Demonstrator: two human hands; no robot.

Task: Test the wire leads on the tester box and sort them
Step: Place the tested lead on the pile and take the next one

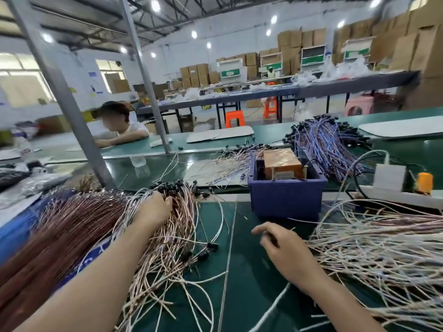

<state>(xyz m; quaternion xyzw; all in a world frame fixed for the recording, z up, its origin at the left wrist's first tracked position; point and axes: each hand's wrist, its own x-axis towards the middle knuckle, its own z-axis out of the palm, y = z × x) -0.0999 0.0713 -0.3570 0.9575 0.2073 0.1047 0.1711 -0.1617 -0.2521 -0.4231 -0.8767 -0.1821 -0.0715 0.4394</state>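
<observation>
Left hand point(153, 209) gripped leads point(175, 236) in pile, likely picking next test piece; right hand point(282, 250) half-curled near tester box point(285, 197), hold unclear.

Probably factory floor, stacked cartons point(291, 41), long workbenches point(335, 89)

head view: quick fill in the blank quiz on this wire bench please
1. The orange-brown block sits inside a ____ plastic box.
2. The pink and white wire leads under the left hand end in ____ caps.
3. The right hand is over the dark ____ tabletop.
4. The plastic stool in the background is ____.
Missing words: blue; black; green; orange.
</observation>
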